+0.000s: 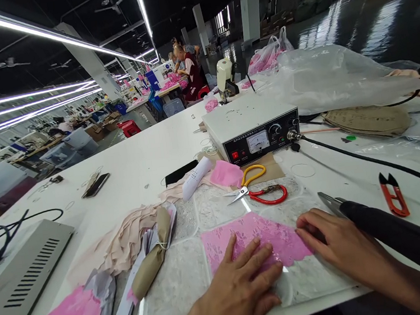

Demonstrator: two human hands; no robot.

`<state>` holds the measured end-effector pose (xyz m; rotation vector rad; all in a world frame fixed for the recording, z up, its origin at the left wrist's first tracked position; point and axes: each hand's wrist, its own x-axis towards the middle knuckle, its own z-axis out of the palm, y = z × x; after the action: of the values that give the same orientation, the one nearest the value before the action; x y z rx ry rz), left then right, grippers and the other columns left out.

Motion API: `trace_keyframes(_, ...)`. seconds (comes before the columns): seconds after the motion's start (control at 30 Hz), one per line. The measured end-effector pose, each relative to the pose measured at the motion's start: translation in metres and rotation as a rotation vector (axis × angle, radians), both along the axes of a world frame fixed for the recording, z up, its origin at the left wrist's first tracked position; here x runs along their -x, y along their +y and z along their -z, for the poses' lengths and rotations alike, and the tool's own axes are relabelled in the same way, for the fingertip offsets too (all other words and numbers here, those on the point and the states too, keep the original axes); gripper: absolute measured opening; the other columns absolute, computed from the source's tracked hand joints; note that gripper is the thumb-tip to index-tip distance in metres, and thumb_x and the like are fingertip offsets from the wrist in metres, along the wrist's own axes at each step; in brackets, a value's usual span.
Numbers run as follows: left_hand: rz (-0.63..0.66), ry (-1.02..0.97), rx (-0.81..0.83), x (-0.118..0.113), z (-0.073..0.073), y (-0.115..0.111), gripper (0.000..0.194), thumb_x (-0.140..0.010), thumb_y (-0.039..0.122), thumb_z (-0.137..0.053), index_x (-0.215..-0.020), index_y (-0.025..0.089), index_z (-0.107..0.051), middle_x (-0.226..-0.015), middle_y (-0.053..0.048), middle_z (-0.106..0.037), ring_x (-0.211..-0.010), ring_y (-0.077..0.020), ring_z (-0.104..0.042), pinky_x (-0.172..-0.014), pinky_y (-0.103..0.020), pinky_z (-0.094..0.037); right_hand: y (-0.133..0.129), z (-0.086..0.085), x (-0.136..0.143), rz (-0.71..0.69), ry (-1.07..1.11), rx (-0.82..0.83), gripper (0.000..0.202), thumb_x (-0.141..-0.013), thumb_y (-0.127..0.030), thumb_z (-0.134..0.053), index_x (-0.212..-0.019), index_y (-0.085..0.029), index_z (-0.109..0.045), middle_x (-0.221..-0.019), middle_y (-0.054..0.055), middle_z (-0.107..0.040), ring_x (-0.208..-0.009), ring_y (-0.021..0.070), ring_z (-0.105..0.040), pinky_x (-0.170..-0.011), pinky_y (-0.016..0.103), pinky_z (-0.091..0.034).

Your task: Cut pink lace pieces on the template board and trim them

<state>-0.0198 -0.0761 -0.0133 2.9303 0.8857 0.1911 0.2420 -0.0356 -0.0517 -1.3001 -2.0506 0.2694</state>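
A pink lace piece [255, 238] lies on a clear, scuffed mat [178, 277]. My left hand [240, 285] rests flat over its lower part, fingers spread. Thumb and fingers of my right hand [325, 235] are pressed together at the lace's right corner, holding it. Just beyond the lace are scissors [249, 187] with one yellow and one red handle. A black handheld tool with a metal tip [368, 215] lies beside my right hand, partly under the forearm.
Behind the mat stands a control box [254, 127] with a gauge and cable. Red snips [394, 194] lie at the right. Beige fabric [128, 237], a tied brown roll [152, 265] and a grey vented box [30, 279] are at the left. People [188, 69] work farther back.
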Motion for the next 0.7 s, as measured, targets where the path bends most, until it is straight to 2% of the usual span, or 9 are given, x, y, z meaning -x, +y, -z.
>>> trace_keyframes(0.17, -0.005, -0.011, 0.001, -0.001, 0.0, 0.001, 0.046, -0.096, 0.041, -0.05, -0.138, 0.023, -0.048, -0.146, -0.007, -0.051, -0.138, -0.0246, -0.043, -0.119, -0.052, -0.021, -0.001, 0.0, -0.002, -0.001, 0.003, 0.003, 0.017, -0.089, -0.026, -0.046, -0.075, -0.024, -0.053, -0.066, -0.002, -0.06, -0.053, 0.0138, -0.059, -0.051, 0.027, -0.049)
trace_keyframes(0.27, -0.005, -0.013, -0.018, 0.0, -0.003, 0.0, 0.046, -0.096, 0.04, -0.05, -0.138, 0.023, -0.048, -0.148, -0.006, -0.049, -0.139, -0.0241, -0.041, -0.119, -0.052, -0.022, -0.007, -0.002, -0.007, -0.075, 0.036, -0.035, 0.012, -0.092, -0.024, -0.048, -0.09, -0.024, -0.06, -0.078, 0.001, -0.066, -0.066, 0.0142, -0.065, -0.06, 0.026, -0.055)
trace_keyframes(0.33, -0.009, 0.005, -0.032, 0.003, -0.004, -0.002, 0.048, -0.095, 0.039, -0.051, -0.14, 0.022, -0.046, -0.15, -0.006, -0.046, -0.14, -0.0249, -0.04, -0.118, -0.052, -0.024, -0.012, -0.004, -0.012, -0.174, 0.027, -0.122, 0.018, -0.093, -0.021, -0.051, -0.107, -0.025, -0.062, -0.09, 0.003, -0.068, -0.08, 0.0147, -0.068, -0.069, 0.025, -0.057)
trace_keyframes(0.43, -0.023, 0.027, -0.056, 0.01, -0.003, -0.007, 0.051, -0.095, 0.038, -0.053, -0.142, 0.022, -0.043, -0.15, -0.007, -0.045, -0.14, -0.0256, -0.039, -0.118, -0.053, -0.026, -0.02, -0.003, -0.021, -0.266, -0.064, -0.239, 0.028, -0.091, -0.014, -0.053, -0.115, -0.026, -0.062, -0.1, 0.005, -0.069, -0.091, 0.0162, -0.068, -0.077, 0.027, -0.058)
trace_keyframes(0.57, -0.039, 0.042, -0.142, 0.02, 0.003, -0.012, 0.05, -0.097, 0.039, -0.048, -0.143, 0.02, -0.043, -0.149, -0.007, -0.047, -0.141, -0.0247, -0.038, -0.119, -0.051, -0.022, -0.026, 0.002, -0.029, -0.269, -0.13, -0.245, 0.037, -0.089, -0.011, -0.055, -0.122, -0.027, -0.061, -0.104, 0.005, -0.07, -0.095, 0.0185, -0.067, -0.081, 0.032, -0.058)
trace_keyframes(0.7, -0.062, 0.045, -0.254, 0.028, 0.004, -0.017, 0.045, -0.1, 0.036, -0.04, -0.14, 0.018, -0.048, -0.148, -0.007, -0.048, -0.142, -0.023, -0.035, -0.121, -0.048, -0.013, -0.028, 0.003, -0.03, -0.241, -0.06, -0.242, 0.031, -0.09, -0.013, -0.055, -0.118, -0.024, -0.061, -0.102, 0.006, -0.07, -0.094, 0.0175, -0.067, -0.081, 0.029, -0.058)
